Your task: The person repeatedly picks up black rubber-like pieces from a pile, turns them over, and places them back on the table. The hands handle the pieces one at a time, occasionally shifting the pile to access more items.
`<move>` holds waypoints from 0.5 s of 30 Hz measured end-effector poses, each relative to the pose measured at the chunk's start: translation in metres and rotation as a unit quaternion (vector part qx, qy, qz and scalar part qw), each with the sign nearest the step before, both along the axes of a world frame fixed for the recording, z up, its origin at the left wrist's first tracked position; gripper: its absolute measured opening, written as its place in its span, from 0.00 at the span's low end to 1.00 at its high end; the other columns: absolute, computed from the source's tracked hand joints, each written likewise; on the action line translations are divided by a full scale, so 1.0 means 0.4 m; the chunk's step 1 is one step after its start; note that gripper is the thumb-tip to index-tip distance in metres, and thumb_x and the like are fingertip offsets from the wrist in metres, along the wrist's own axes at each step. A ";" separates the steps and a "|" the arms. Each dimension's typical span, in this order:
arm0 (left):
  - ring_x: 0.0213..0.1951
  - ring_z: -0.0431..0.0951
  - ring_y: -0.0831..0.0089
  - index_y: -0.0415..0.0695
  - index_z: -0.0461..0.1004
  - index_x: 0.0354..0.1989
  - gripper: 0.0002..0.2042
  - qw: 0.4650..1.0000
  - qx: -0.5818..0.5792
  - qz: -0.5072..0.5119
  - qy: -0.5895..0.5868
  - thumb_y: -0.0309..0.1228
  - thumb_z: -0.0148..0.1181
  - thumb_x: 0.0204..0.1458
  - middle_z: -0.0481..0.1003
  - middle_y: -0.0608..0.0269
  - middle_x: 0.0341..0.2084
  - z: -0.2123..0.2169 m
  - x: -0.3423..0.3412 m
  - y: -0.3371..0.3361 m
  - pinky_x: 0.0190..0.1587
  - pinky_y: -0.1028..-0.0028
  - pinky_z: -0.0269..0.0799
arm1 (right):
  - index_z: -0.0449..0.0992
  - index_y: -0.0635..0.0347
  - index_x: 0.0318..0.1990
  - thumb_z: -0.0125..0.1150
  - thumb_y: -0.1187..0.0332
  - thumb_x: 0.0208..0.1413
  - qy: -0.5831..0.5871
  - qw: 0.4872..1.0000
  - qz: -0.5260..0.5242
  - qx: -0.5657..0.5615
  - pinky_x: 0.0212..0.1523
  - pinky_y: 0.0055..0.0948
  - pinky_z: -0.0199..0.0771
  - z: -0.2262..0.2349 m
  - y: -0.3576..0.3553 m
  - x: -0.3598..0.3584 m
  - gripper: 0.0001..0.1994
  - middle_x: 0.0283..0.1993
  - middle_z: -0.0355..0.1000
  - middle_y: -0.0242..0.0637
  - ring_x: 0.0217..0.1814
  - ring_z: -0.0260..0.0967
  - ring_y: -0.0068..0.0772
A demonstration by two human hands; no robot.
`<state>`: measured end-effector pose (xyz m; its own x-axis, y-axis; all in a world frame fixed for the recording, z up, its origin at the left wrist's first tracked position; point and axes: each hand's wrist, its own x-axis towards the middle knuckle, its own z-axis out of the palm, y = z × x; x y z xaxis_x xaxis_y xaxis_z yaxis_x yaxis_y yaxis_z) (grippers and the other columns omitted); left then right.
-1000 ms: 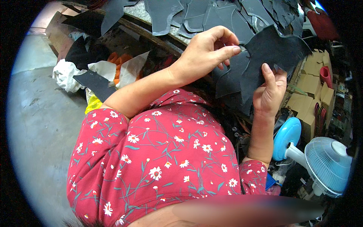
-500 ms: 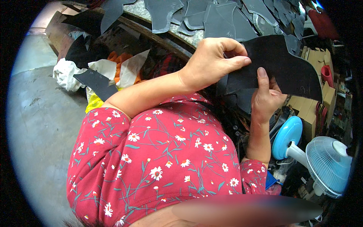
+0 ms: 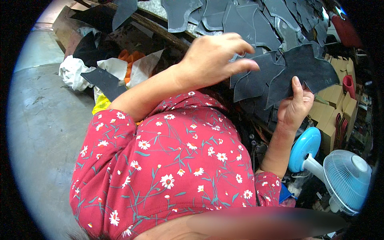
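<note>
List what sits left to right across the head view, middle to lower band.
Grey concrete floor → white crumpled cloth → red floral sleeve → left hand → right hand holding a dark cut piece → blue fan base → pale blue fan.

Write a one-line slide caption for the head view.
Right hand holds a dark cut-out piece; left hand reaches over overlapping pieces beside it.
</note>
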<state>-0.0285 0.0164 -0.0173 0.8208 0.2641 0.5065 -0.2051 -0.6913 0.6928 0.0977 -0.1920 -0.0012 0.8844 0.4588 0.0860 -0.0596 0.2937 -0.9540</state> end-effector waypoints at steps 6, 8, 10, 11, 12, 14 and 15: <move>0.30 0.79 0.58 0.45 0.72 0.37 0.15 0.974 0.150 0.144 0.089 0.42 0.65 0.49 0.74 0.58 0.26 -0.020 -0.017 0.018 0.30 0.64 0.75 | 0.73 0.62 0.40 0.57 0.71 0.60 0.191 0.979 0.045 -0.049 0.46 0.35 0.76 -0.039 0.038 0.003 0.05 0.42 0.76 0.39 0.43 0.76 0.33; 0.34 0.79 0.58 0.45 0.70 0.43 0.18 0.974 0.146 0.147 0.090 0.39 0.67 0.46 0.75 0.56 0.30 -0.028 -0.016 0.008 0.32 0.64 0.75 | 0.73 0.62 0.41 0.57 0.70 0.60 0.215 0.972 0.074 -0.054 0.46 0.35 0.76 -0.052 0.058 -0.007 0.06 0.42 0.76 0.39 0.42 0.76 0.32; 0.37 0.79 0.57 0.46 0.69 0.44 0.20 0.974 0.143 0.149 0.091 0.37 0.68 0.46 0.75 0.55 0.32 -0.032 -0.010 0.006 0.34 0.64 0.75 | 0.74 0.63 0.39 0.57 0.70 0.60 0.229 0.966 0.108 -0.047 0.45 0.34 0.76 -0.054 0.072 -0.009 0.06 0.41 0.77 0.40 0.41 0.76 0.32; 0.37 0.78 0.60 0.45 0.67 0.48 0.22 0.982 0.102 0.137 0.080 0.30 0.68 0.45 0.75 0.56 0.32 -0.034 -0.009 0.005 0.36 0.67 0.75 | 0.75 0.64 0.38 0.58 0.70 0.59 0.230 0.965 0.119 -0.041 0.45 0.34 0.77 -0.054 0.079 -0.009 0.06 0.40 0.77 0.40 0.41 0.76 0.32; 0.37 0.78 0.65 0.45 0.67 0.51 0.23 0.991 -0.010 0.103 0.087 0.27 0.68 0.45 0.75 0.59 0.32 -0.037 -0.008 0.003 0.36 0.70 0.75 | 0.75 0.64 0.38 0.58 0.70 0.59 0.228 0.965 0.126 -0.035 0.45 0.34 0.77 -0.053 0.082 -0.009 0.06 0.40 0.77 0.40 0.40 0.77 0.32; 0.38 0.76 0.75 0.45 0.66 0.55 0.26 0.968 -0.230 0.016 0.102 0.21 0.66 0.46 0.73 0.65 0.32 -0.042 -0.003 0.001 0.37 0.76 0.73 | 0.76 0.65 0.40 0.57 0.70 0.60 0.234 0.961 0.148 -0.021 0.46 0.33 0.77 -0.054 0.087 -0.009 0.07 0.40 0.78 0.40 0.39 0.77 0.32; 0.38 0.73 0.79 0.44 0.64 0.58 0.28 0.958 -0.277 -0.014 0.070 0.17 0.64 0.46 0.70 0.67 0.35 -0.045 0.005 -0.002 0.36 0.79 0.73 | 0.76 0.66 0.41 0.56 0.70 0.60 0.248 0.957 0.144 -0.030 0.46 0.33 0.77 -0.055 0.088 -0.010 0.08 0.41 0.78 0.39 0.39 0.77 0.32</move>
